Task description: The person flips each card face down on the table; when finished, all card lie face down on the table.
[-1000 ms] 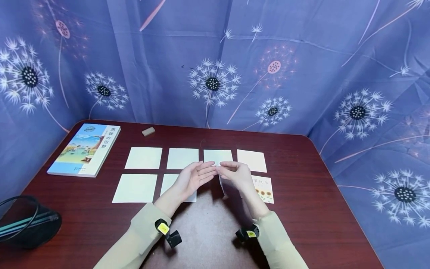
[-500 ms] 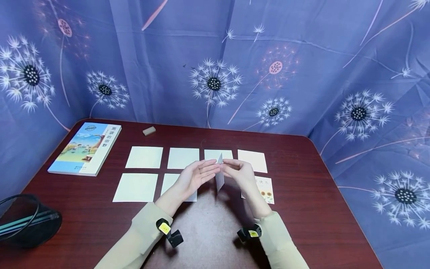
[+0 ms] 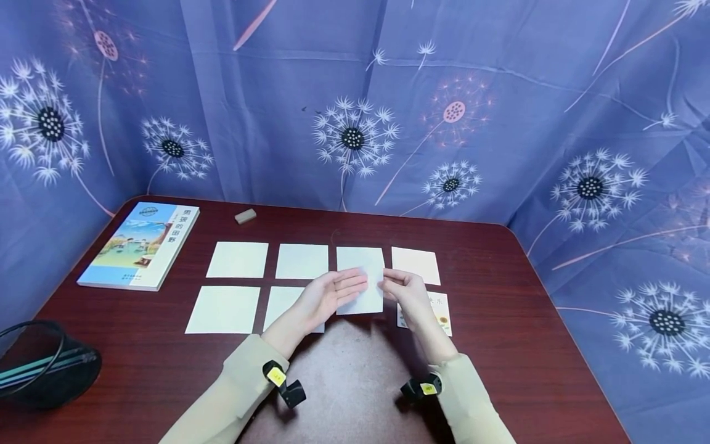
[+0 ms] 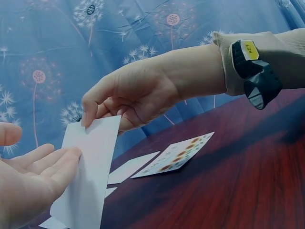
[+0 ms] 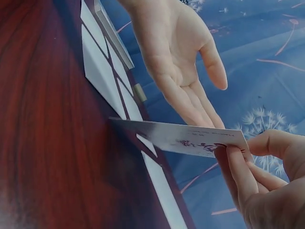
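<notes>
My right hand (image 3: pixel 410 299) pinches a card (image 3: pixel 373 293) by its edge between thumb and fingers, holding it up over the table. The card's blank white side faces me; in the right wrist view its other side (image 5: pixel 190 140) bears dark purple lettering. My left hand (image 3: pixel 327 296) is palm up, its extended fingers (image 4: pixel 62 164) against the blank face. Partly behind my right wrist lies a card with sunflowers and Chinese writing (image 3: pixel 442 314). Blank white cards lie in two rows, among them one at far right (image 3: pixel 416 265) and one at near left (image 3: pixel 223 310).
A book with a blue cover (image 3: pixel 138 246) lies at the table's back left, with a small eraser-like block (image 3: pixel 245 216) to its right. A black mesh pen holder (image 3: pixel 61 376) lies at the left edge. A dandelion-patterned blue curtain (image 3: pixel 266 123) hangs behind the table (image 3: pixel 499 345).
The card, edge-on half a second ago, has turned its blank face towards me. My right hand has shifted slightly right; my left fingers remain straight against the card.
</notes>
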Demonstrator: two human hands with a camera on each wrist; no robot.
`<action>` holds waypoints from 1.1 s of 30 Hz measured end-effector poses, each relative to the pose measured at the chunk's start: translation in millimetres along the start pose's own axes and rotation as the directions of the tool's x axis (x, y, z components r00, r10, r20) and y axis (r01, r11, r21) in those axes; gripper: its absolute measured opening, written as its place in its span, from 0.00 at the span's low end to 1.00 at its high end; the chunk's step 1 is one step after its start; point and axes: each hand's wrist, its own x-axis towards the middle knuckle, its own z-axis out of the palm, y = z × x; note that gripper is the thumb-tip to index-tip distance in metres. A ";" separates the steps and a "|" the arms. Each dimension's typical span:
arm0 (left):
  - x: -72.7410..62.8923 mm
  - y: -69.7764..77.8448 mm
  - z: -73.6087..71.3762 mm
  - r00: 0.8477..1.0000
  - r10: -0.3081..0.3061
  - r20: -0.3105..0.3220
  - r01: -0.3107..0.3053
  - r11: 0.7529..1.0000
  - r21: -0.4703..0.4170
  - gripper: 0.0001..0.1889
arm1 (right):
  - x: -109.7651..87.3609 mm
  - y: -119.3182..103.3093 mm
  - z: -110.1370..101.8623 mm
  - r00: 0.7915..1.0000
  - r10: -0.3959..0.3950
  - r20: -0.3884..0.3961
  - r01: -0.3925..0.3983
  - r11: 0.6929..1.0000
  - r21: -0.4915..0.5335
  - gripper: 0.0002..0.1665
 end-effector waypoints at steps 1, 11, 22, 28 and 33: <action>0.6 -1.1 -0.2 1.000 -0.001 0.002 0.001 1.000 0.010 0.28 | 0.2 1.0 -1.2 1.000 0.008 0.002 -0.008 1.000 0.001 0.27; 2.4 -9.2 -2.8 0.999 -0.040 -0.006 0.040 0.999 0.030 0.28 | 7.7 19.0 -14.0 0.996 0.084 0.002 -0.084 0.996 -0.044 0.27; -2.0 -10.9 -9.2 0.998 -0.055 -0.022 0.055 0.998 0.010 0.28 | 13.2 33.2 -24.0 0.994 0.111 0.004 -0.108 0.977 -0.183 0.25; -1.8 -15.5 -12.4 0.996 -0.078 -0.046 0.079 0.997 0.020 0.28 | 12.7 32.9 -23.2 0.997 0.075 0.004 -0.072 0.966 -0.246 0.23; -2.0 -18.5 -13.5 0.994 -0.099 -0.055 0.102 0.993 0.056 0.28 | 11.5 31.7 -23.0 0.999 0.042 0.008 -0.038 0.959 -0.282 0.23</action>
